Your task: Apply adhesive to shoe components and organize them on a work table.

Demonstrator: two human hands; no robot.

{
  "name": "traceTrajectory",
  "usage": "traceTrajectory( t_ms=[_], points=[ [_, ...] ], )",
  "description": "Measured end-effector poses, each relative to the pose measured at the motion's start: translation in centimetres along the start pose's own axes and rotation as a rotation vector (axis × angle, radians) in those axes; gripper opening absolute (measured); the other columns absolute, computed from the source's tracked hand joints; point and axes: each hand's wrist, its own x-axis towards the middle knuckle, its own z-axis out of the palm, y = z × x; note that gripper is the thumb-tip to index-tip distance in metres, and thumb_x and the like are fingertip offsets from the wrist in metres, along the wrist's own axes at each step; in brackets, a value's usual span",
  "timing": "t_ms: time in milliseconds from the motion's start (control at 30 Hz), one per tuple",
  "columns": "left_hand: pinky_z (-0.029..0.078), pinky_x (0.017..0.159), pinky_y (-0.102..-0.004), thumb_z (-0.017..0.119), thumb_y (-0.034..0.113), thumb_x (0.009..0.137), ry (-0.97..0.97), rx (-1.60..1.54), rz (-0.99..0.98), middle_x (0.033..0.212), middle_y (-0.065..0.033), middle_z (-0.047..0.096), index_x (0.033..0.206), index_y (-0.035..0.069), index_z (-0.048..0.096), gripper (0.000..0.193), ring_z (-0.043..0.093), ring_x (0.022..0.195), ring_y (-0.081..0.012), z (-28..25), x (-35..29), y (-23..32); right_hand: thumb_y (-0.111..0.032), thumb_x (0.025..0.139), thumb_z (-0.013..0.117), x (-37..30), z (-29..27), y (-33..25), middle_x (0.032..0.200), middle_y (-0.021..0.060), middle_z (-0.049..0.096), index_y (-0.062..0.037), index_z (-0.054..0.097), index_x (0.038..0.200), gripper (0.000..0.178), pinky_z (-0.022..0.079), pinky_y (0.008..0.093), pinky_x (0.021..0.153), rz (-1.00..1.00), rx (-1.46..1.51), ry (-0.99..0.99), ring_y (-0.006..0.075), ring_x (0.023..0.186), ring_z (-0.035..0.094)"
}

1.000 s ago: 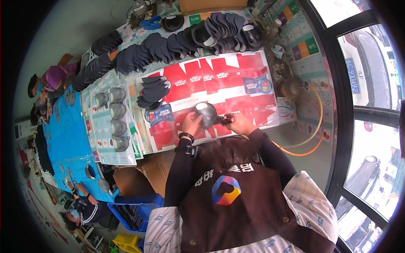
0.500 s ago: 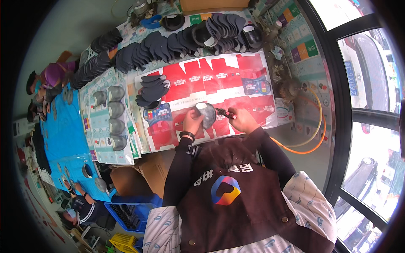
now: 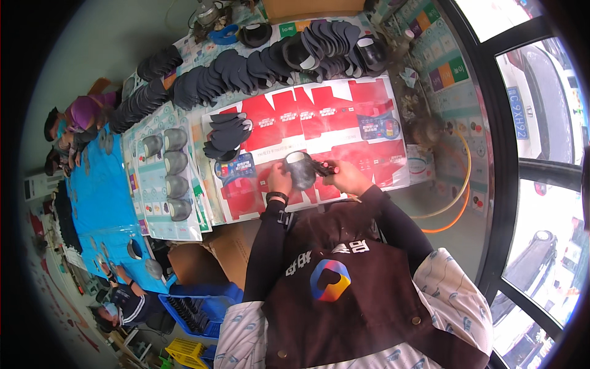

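Note:
Close in front of me, above the red printed sheet, a dark grey rounded shell with a pale opening at its top (image 3: 301,171) is gripped at its left side by my left hand (image 3: 280,179). My right hand (image 3: 348,178) is closed around a small black gun-shaped tool, likely an air or spray gun (image 3: 324,168). The tool's front end overlaps the shell's right edge; whether they touch I cannot tell. Up and left of my hands lies a small stack of dark curved pads (image 3: 228,135) on the sheet (image 3: 270,126).
Long rows of dark pads (image 3: 230,71) line the table's far side. Several grey shells (image 3: 176,163) stand at the left. Yellow and orange hoses (image 3: 455,212) loop at the right, beside the window. Two people sit at a blue-covered table (image 3: 101,190); a blue crate (image 3: 203,307) is below.
My right hand has brought the black tool left, up against the shell's edge in view. The shell has turned and looks darker, with more of its pale opening showing. The view has shifted slightly.

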Motion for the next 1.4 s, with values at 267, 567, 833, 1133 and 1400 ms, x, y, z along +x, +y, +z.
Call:
traceTrajectory(
  t_ms=[267, 567, 833, 1133, 1400],
  points=[
    [0.057, 0.084, -0.0336, 0.076, 0.027, 0.094, -0.202, -0.614, -0.274, 0.12, -0.0151, 0.067, 0.136, -0.001, 0.052, 0.056, 0.069, 0.1, -0.0231, -4.8, -1.0, -2.2, -0.027, 0.09, 0.054, 2.6, 1.0, 0.1, 0.099, 0.0298, 0.069, 0.0005, 0.07, 0.113, 0.04, 0.052, 0.0503, 0.087, -0.082, -0.142, 0.147, 0.0471, 0.101, 0.065],
    [0.056, 0.088, -0.0376, 0.071, 0.021, 0.098, -0.103, -0.782, -0.467, 0.116, -0.0065, 0.066, 0.128, 0.009, 0.057, 0.035, 0.068, 0.102, -0.0226, -11.1, -6.0, -3.8, -0.012, 0.078, 0.064, 3.7, -0.6, 2.4, 0.093, 0.0166, 0.074, 0.0011, 0.07, 0.11, 0.036, 0.052, 0.0374, 0.075, -0.092, 0.071, 0.056, 0.0265, 0.083, 0.07],
    [0.054, 0.08, -0.0312, 0.07, 0.025, 0.099, -0.084, -0.824, -0.479, 0.111, -0.0065, 0.069, 0.125, 0.009, 0.06, 0.032, 0.068, 0.095, -0.0191, -10.3, -6.5, -3.9, -0.015, 0.077, 0.065, 3.3, -1.5, 1.6, 0.086, 0.0191, 0.071, 0.0011, 0.069, 0.104, 0.031, 0.051, 0.0398, 0.074, -0.124, 0.046, 0.011, 0.0286, 0.081, 0.068],
    [0.048, 0.065, -0.0218, 0.071, 0.029, 0.099, -0.023, -0.732, -0.437, 0.098, -0.002, 0.071, 0.118, 0.008, 0.064, 0.029, 0.061, 0.075, -0.0083, -9.9, -5.0, -3.0, -0.021, 0.083, 0.059, 2.8, -2.4, 1.6, 0.094, 0.0302, 0.068, 0.0002, 0.071, 0.103, 0.031, 0.052, 0.0508, 0.081, -0.129, -0.241, -0.229, 0.0478, 0.093, 0.065],
    [0.045, 0.059, -0.0218, 0.071, 0.03, 0.097, -0.07, -0.557, -0.4, 0.086, -0.0001, 0.07, 0.11, 0.004, 0.071, 0.028, 0.058, 0.068, -0.0068, -7.5, -2.1, -2.2, -0.023, 0.084, 0.063, 3.4, -1.0, 2.2, 0.089, 0.0255, 0.069, -0.0046, 0.07, 0.108, 0.031, 0.05, 0.0486, 0.075, -0.144, -0.294, -0.178, 0.0438, 0.087, 0.067]
  ],
)
